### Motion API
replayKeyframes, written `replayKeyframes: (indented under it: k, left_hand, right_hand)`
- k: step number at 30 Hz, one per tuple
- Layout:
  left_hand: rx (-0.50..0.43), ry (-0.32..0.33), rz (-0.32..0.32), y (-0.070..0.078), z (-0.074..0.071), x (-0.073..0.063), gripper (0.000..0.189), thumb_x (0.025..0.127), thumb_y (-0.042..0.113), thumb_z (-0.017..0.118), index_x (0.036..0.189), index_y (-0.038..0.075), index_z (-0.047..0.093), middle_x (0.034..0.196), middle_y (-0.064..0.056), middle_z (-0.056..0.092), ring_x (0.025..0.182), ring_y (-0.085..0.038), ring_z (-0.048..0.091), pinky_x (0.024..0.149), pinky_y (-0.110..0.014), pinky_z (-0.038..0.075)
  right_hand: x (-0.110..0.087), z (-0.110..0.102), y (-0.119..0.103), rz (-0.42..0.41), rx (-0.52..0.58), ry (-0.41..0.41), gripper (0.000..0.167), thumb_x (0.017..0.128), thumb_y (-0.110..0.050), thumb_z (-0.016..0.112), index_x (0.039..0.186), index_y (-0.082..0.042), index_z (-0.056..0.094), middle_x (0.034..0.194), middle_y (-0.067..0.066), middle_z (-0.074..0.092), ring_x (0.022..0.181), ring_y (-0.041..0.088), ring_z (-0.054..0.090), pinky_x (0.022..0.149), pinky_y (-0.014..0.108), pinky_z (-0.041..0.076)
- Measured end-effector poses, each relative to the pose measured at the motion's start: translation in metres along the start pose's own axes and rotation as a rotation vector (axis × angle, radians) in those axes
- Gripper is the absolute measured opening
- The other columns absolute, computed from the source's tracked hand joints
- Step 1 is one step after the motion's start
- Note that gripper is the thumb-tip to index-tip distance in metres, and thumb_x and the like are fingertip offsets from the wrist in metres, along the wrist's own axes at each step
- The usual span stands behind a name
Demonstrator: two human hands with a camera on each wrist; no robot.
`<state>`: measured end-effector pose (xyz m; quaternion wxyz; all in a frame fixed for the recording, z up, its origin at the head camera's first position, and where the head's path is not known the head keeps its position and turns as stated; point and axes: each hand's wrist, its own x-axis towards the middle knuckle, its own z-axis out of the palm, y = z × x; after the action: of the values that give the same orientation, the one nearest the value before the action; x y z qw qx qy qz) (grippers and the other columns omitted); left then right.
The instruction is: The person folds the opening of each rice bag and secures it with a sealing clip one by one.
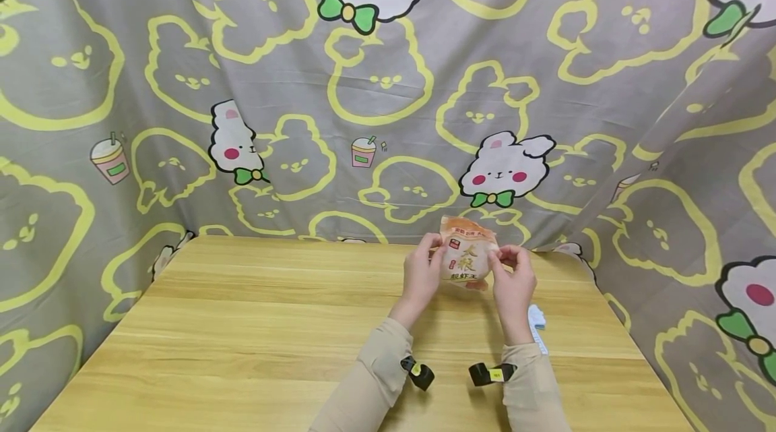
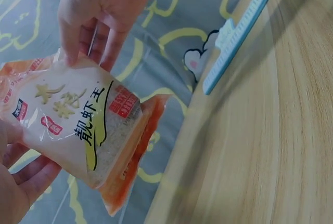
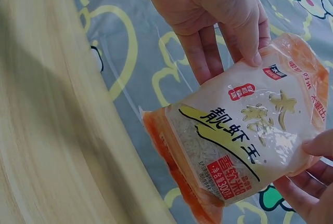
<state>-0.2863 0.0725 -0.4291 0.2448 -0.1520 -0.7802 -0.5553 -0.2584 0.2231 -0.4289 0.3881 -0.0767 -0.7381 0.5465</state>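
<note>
A small plastic bag of rice (image 1: 467, 258), orange at its ends with a clear window showing grains, is held upright above the far part of the table (image 1: 254, 324). My left hand (image 1: 421, 273) pinches its left edge, thumb on the front. On the opposite edge, my right hand (image 1: 514, 277) grips it between thumb and fingers. The left wrist view shows the printed front of the bag (image 2: 73, 109) between both hands. Seen from the right wrist, the bag (image 3: 244, 130) has its orange bottom end hanging free. Fingers behind the bag are partly hidden.
A light blue sealing clip (image 2: 237, 42) lies on the table, right of my right forearm in the head view. A grey curtain (image 1: 291, 81) with yellow animal outlines hangs behind the table and along its sides. Each wrist carries a small black camera mount (image 1: 418, 373).
</note>
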Motion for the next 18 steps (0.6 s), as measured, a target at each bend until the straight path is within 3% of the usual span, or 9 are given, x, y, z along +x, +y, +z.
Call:
replayKeyframes:
  k: [10, 18]
  left_hand:
    - [-0.003, 0.01, 0.031, -0.002, -0.009, -0.002, 0.005, 0.094, 0.011, 0.062, 0.098, 0.008, 0.061, 0.101, -0.011, 0.073, 0.084, -0.022, 0.073, 0.072, -0.025, 0.058]
    - [-0.011, 0.015, 0.035, -0.003, -0.014, -0.003, 0.005, 0.094, 0.011, 0.062, 0.098, 0.008, 0.062, 0.1, -0.011, 0.073, 0.083, -0.023, 0.073, 0.072, -0.023, 0.058]
  right_hand:
    - [-0.004, 0.004, -0.007, -0.01, -0.009, -0.03, 0.019, 0.087, -0.002, 0.069, 0.1, 0.007, 0.059, 0.09, 0.011, 0.062, 0.078, -0.01, 0.054, 0.066, 0.002, 0.045]
    - [-0.006, 0.006, -0.011, 0.005, 0.018, -0.043, 0.019, 0.087, -0.002, 0.069, 0.099, 0.008, 0.059, 0.09, 0.013, 0.062, 0.078, -0.01, 0.055, 0.068, 0.003, 0.048]
